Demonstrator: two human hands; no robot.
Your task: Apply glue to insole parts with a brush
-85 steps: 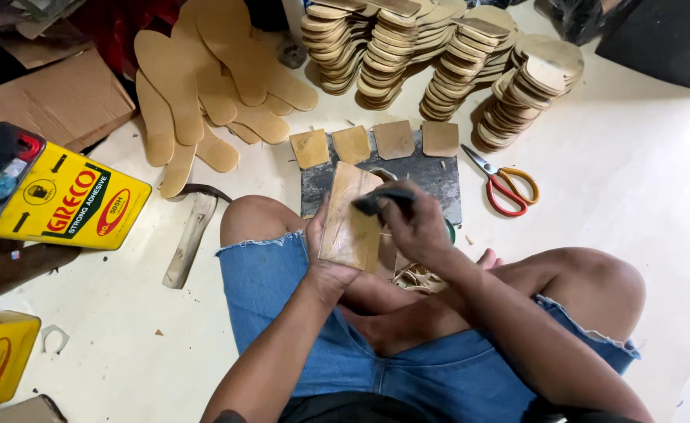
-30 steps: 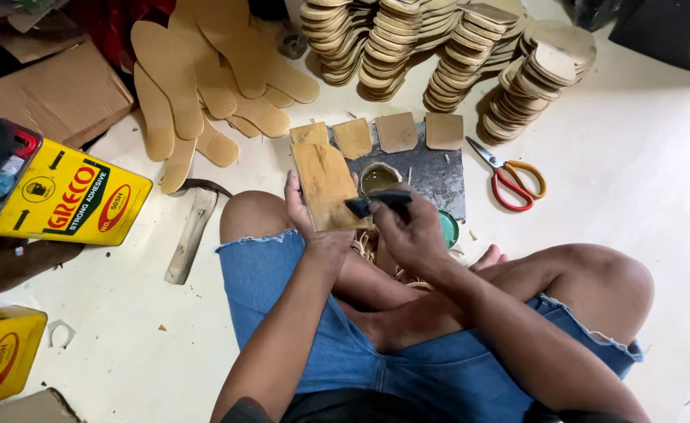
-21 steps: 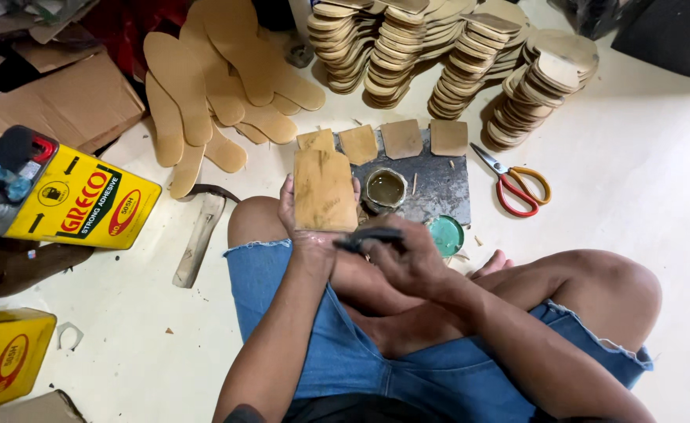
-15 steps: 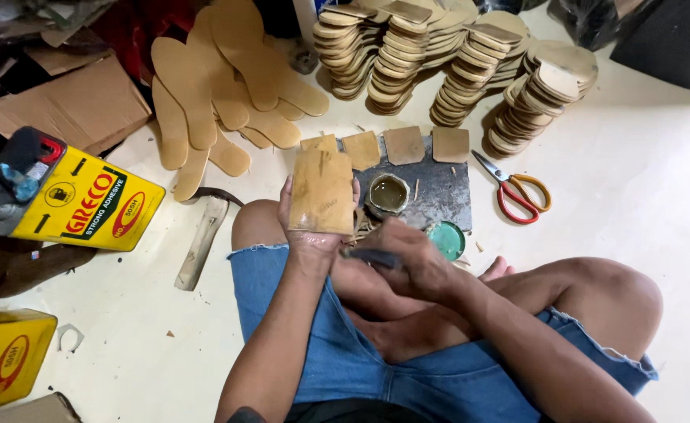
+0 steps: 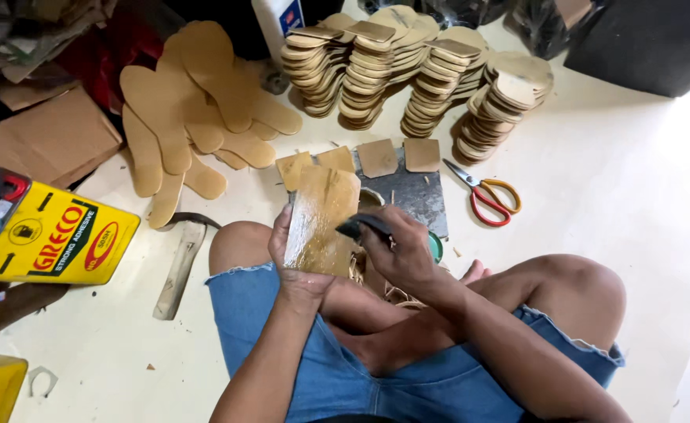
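I hold a tan rectangular piece (image 5: 320, 219), glossy on its face, upright above my left knee; my left hand (image 5: 296, 266) grips its lower end with fingers curled around the left edge. My right hand (image 5: 404, 254) is closed around a dark brush (image 5: 363, 227) whose tip touches the piece's right edge. Just beyond the piece, a dark slab (image 5: 415, 200) lies on the floor (image 5: 635, 196), with four small tan squares (image 5: 378, 157) lined along its far edge. Red-handled scissors (image 5: 487, 196) lie to the right of the slab. Stacks of cut soles (image 5: 408, 70) stand toward the far edge of the floor, and flat sole shapes (image 5: 188, 110) spread to their left. A hammer (image 5: 180, 262) lies beside my left thigh, and a yellow tin (image 5: 47, 235) sits at the left edge.
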